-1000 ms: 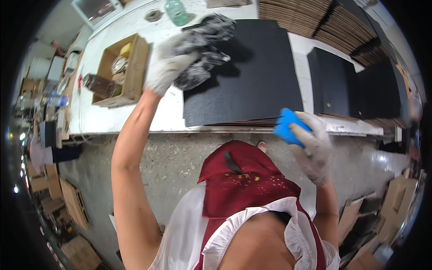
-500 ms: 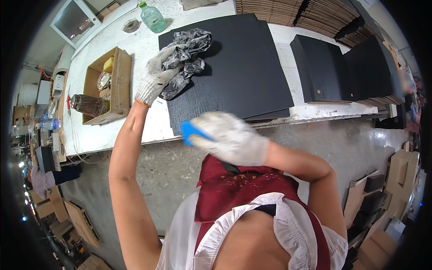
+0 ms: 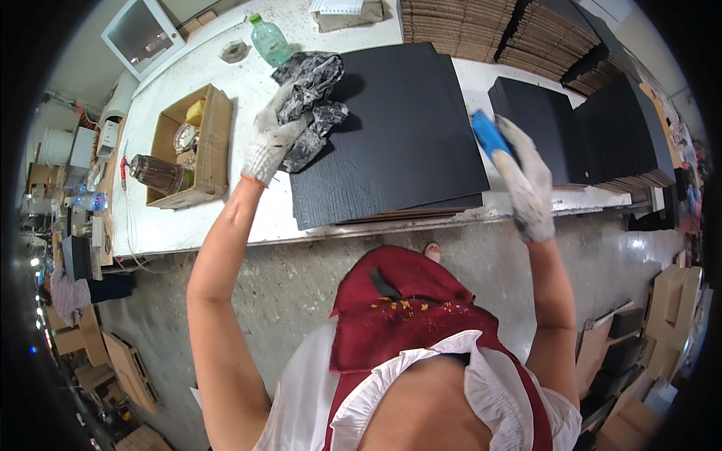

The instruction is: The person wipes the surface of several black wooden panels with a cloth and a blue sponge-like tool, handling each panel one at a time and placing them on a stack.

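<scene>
My left hand, in a white knit glove, grips a crumpled dark grey rag that rests on the upper left corner of a large black board. That board tops a thin stack lying on the white table. My right hand, also gloved, holds a blue scraper-like tool just past the board's right edge. A red apron covers my front at the bottom of the view.
An open cardboard box with small items and a brown jar stand at the table's left. A green bottle is behind the rag. Black board stacks and brown cardboard stacks fill the right and back. Boxes lie on the floor.
My right hand with the blue tool has swung from in front of my chest out to the right edge of the black board. My left hand stays on the rag.
</scene>
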Motion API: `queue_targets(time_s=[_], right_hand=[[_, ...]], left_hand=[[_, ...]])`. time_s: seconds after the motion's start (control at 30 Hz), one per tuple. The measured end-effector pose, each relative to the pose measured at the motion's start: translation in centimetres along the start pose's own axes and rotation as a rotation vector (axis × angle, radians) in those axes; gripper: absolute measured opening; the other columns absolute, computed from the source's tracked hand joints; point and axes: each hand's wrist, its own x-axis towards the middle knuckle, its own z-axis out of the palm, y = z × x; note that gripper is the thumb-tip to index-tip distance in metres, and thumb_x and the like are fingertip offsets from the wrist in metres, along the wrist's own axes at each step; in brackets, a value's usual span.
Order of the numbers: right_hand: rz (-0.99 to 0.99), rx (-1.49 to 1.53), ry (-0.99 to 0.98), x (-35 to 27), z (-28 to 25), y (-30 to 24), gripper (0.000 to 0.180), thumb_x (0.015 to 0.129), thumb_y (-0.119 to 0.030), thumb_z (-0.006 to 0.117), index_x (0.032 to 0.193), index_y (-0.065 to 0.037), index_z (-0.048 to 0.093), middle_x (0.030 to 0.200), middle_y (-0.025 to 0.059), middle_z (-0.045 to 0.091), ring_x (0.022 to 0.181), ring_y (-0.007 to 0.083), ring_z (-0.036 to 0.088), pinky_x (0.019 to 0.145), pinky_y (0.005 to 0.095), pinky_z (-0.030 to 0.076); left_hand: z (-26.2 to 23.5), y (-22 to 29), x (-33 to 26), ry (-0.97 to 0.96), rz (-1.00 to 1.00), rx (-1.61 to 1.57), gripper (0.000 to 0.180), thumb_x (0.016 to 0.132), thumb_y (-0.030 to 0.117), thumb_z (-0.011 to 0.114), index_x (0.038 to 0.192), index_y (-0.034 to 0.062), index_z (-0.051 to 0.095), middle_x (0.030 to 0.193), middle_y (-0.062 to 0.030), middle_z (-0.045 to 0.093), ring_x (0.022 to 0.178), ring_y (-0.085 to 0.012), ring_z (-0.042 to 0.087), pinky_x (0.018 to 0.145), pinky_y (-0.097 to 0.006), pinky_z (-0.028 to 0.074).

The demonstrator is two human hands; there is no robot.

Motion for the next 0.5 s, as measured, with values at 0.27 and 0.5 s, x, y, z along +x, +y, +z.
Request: queue_targets(time_s=[0.27,0.5], right_hand=[[-0.051,-0.122,-0.108,3.8,5.0,-0.1,0.051,0.087,-0.024,0.063,0.130,0.001,0.051,0.122,0.0206,0.058,0.111,0.0305,0.058,0.097,0.0357,0.043],[0.441,1.113,0.089,9.4,9.4,3.3,0.045,0.096,-0.022,0.056,0.132,0.002,0.046,0.123,0.0164,0.056,0.108,0.0276,0.057,0.088,0.0448,0.049]], left_hand=[[-1.6,-1.9,-1.4,0.183,-0.231,-0.451,0.058,0.082,0.006,0.069,0.132,-0.0067,0.045,0.123,-0.0160,0.059,0.109,-0.0220,0.059,0.094,-0.029,0.048],[-6.2,-10.8,2.9,0.266,-0.236,-1.048,0.037,0.086,-0.006,0.054,0.123,-0.0054,0.053,0.107,-0.0196,0.065,0.089,-0.0269,0.067,0.075,-0.034,0.058]])
